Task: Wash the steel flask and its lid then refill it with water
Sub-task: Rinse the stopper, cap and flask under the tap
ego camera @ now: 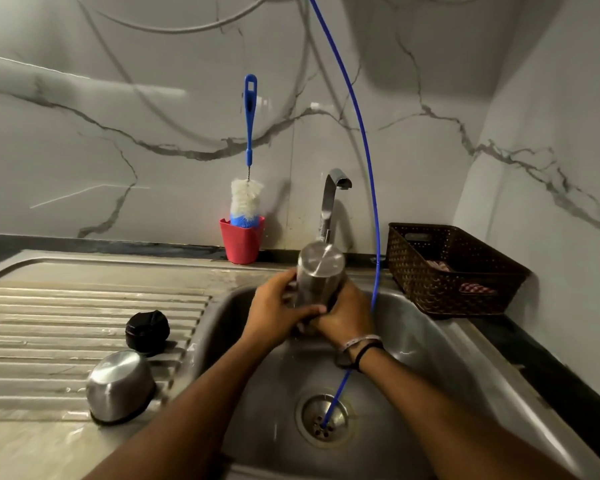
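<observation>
The steel flask (320, 273) is held over the sink basin (430, 341), tilted with its flat base pointing up toward the tap (333, 199). My left hand (274, 315) grips its body from the left, thumb across the front. My right hand (347, 318) grips its lower end from the right; the flask's mouth is hidden behind my fingers. On the ribbed draining board (66, 323) lie a black inner stopper (147, 331) and, nearer to me, a steel cup lid (120, 386) standing upside down.
A blue-handled bottle brush (247, 199) stands in a red cup (241, 242) against the marble wall. A thin blue tube (368, 161) hangs down into the sink drain (324, 419). A brown woven basket (454, 271) sits on the counter at right.
</observation>
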### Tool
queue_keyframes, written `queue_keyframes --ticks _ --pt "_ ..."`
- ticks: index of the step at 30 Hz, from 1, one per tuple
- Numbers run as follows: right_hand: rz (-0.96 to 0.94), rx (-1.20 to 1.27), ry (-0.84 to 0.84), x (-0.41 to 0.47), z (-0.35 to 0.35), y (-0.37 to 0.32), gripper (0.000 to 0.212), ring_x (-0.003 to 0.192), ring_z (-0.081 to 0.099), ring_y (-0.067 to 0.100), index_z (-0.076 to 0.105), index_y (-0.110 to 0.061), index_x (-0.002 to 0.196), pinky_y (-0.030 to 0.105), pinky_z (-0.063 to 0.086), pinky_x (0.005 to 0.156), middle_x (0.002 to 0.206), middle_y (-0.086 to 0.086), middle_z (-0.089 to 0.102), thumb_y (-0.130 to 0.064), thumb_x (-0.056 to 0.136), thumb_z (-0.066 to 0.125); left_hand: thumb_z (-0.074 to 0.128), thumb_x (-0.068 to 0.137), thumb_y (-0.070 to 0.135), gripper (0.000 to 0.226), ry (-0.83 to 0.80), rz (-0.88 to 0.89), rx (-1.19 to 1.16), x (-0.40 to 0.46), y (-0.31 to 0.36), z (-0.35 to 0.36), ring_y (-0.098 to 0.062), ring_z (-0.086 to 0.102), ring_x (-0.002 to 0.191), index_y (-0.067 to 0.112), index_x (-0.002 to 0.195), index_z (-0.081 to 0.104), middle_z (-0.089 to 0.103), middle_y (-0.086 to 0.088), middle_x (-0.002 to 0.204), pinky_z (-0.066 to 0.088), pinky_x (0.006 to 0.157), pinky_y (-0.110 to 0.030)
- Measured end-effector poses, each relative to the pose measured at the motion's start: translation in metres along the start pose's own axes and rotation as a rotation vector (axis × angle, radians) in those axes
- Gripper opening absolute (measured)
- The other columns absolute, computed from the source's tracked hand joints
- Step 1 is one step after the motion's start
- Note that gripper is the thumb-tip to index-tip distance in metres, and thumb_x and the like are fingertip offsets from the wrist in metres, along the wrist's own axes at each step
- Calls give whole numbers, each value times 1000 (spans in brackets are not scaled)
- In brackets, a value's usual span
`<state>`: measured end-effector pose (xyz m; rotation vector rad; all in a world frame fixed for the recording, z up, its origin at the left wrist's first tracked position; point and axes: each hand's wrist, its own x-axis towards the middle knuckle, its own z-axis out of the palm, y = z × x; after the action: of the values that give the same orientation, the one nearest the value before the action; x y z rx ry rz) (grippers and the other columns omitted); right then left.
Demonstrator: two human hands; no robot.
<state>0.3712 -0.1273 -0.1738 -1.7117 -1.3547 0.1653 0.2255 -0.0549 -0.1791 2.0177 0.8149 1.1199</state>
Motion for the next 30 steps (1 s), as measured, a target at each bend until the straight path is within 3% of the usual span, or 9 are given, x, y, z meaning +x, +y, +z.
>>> queue_keyframes --ticks 1,4,8,12,16,20,24,28,30 --pt "15 49 41 2 0 -2 72 93 65 3 63 -24 120 19 54 79 104 -11 70 -21 55 93 93 64 41 71 18 12 8 3 2 0 0 65 102 29 128 65 69 16 112 57 88 -19" --pt "78 -41 -96 -9 4 1 69 99 69 12 64 -23 119 20 53 76 108 -5 73 -21 56 93 92 62 48 54 -92 -98 107 -4 -5 6 -2 70 89 29 109 74 75 11 96 61 86 -36" --pt "4 46 116 -2 -5 -8 64 92 63 4 64 -25 118 13 48 74 102 -10 70 -21 60 91 92 69 37 66 50 79 11 0 6 7 0 64 104 23 128 65 67 14 116 55 88 -17" --pt "53 -12 -65 -17 -2 -7 74 105 68 14 60 -23 124 22 54 82 114 -2 72 -22 58 93 90 64 51 60 -42 -48 109 -10 0 8 -5 69 96 28 116 71 74 8 107 58 82 -24" --pt "-24 141 198 -2 -7 -12 66 98 64 4 62 -20 121 14 52 83 107 -8 70 -16 61 89 94 66 30 65 136 130 -49 0 14 7 -5 65 110 22 125 67 68 11 118 56 91 -21" --pt "80 -64 -59 -14 1 -4 57 104 68 18 63 -19 120 24 53 83 111 0 73 -16 68 86 95 59 46 50 -6 -68 114 -11 0 10 -5 73 88 25 101 78 77 9 91 62 80 -32" --pt "-29 56 182 -1 -8 -16 69 101 65 7 60 -23 127 12 49 80 107 -9 70 -14 64 85 90 64 35 61 158 155 -43 -1 19 7 -9 66 103 20 120 71 66 10 111 57 87 -28" --pt "36 -38 27 -14 0 -17 69 103 69 18 61 -23 124 21 53 79 111 1 73 -22 61 90 92 53 59 63 114 -28 116 -11 10 4 2 69 87 32 108 76 77 11 97 61 79 -29" --pt "-19 50 176 -12 -5 -24 70 102 66 9 61 -23 126 13 50 79 111 -5 72 -19 61 89 94 57 49 64 192 106 36 -7 16 2 -3 69 98 26 114 74 73 11 105 59 86 -28"
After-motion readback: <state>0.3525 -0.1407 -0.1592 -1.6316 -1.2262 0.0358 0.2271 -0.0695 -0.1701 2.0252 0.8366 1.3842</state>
